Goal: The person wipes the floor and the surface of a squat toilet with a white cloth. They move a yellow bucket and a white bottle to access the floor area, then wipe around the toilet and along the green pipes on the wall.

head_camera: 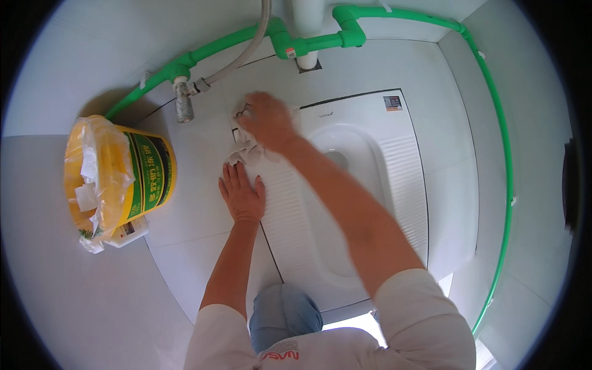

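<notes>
A white ceramic squat toilet (407, 138) with ribbed footrests is set into pale floor tiles (194, 189). My right hand (270, 120), blurred, grips a crumpled whitish cloth (247, 151) at the pan's back left corner. Part of the cloth is hidden beneath that hand. A small dark-edged piece of the floor shows beside the cloth. My left hand (243, 196) rests palm down with its fingers spread, across the seam between the tiles and the pan's left edge. Its fingertips reach the cloth's near end.
A yellow plastic bucket (150, 171) lined with a clear bag holds white scraps at left, with a white bottle (129, 232) beside it. Green pipe (222, 41) runs along the walls. A metal valve (183, 101), a braided hose (243, 58) and a white drainpipe (307, 27) stand behind.
</notes>
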Demonstrator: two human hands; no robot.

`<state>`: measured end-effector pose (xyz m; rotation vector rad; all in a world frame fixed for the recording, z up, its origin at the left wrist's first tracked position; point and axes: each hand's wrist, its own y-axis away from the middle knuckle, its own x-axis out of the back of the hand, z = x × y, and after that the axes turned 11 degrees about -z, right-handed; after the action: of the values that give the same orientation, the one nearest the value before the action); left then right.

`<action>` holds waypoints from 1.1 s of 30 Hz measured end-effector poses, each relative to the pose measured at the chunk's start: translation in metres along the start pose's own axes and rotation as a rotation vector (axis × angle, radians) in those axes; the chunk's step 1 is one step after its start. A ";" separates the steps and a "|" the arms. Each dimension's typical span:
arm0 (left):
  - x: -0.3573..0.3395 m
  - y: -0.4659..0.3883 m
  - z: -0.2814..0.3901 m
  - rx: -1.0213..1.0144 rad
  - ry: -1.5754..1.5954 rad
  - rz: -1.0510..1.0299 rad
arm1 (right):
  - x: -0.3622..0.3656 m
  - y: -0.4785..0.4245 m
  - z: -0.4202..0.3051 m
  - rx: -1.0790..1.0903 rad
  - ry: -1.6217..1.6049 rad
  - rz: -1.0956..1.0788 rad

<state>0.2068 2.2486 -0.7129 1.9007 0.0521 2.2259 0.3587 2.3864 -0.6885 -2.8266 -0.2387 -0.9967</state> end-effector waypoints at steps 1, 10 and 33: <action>0.005 0.000 0.003 -0.006 0.020 0.022 | 0.022 0.017 0.015 0.006 0.092 0.118; 0.052 -0.030 0.032 -0.324 0.393 0.271 | 0.157 0.200 0.140 -0.582 0.761 0.194; 0.031 -0.143 0.120 -0.743 -0.225 -0.015 | 0.158 0.199 0.140 -0.584 0.717 0.254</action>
<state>0.3398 2.3801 -0.6868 1.6699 -0.6886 1.6512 0.6041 2.2333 -0.7119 -2.5733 0.5527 -2.1750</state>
